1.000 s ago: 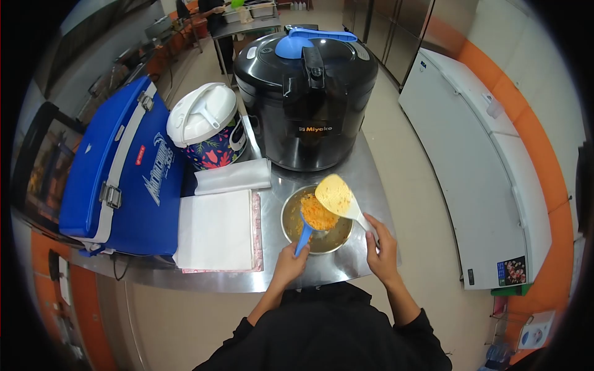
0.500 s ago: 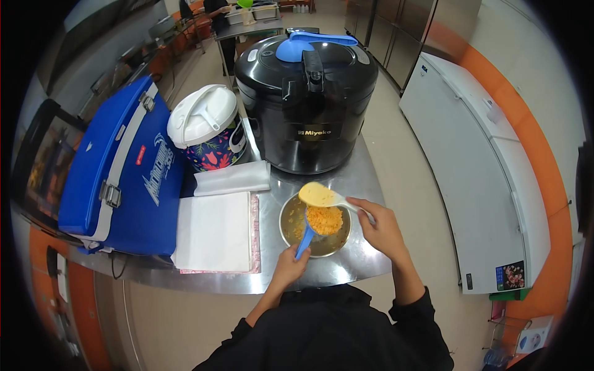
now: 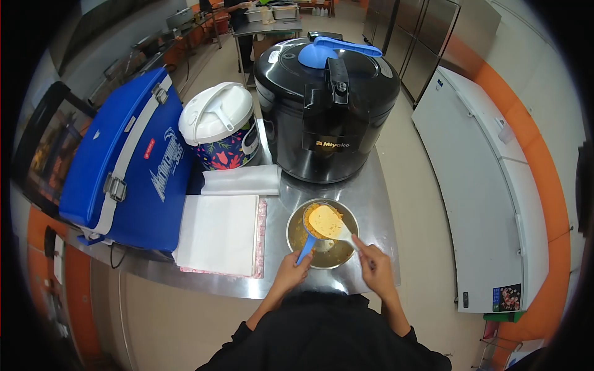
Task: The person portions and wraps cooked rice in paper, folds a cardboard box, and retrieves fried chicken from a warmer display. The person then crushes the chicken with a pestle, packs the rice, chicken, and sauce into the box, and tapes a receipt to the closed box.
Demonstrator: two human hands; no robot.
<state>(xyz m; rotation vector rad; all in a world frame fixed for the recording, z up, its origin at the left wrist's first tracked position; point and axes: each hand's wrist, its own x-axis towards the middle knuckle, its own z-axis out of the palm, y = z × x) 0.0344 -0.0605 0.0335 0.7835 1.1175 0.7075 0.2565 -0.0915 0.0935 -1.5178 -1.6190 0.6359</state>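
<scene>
My left hand (image 3: 293,271) is closed round the handle of a blue scoop (image 3: 305,250), which sits over a round metal bowl (image 3: 294,238). Orange-yellow rice (image 3: 314,214) fills the scoop. In my right hand (image 3: 375,268) is a white rice paddle (image 3: 339,231); its food-coated blade lies flat over the scoop and covers most of the rice. Bits of rice cling to the bowl's inner wall.
Behind the bowl stands a large black rice cooker (image 3: 334,120) with another blue scoop (image 3: 318,55) on its lid. To the left are white paper sheets (image 3: 216,232), a floral cooker (image 3: 229,151) and a blue cooler (image 3: 142,167). A chest freezer (image 3: 482,198) stands right; a person (image 3: 240,18) works far off.
The paddle has moved from above the scoop's far edge down onto the rice, its blade now covering it. My right hand has come lower and nearer my body. The view has shifted slightly.
</scene>
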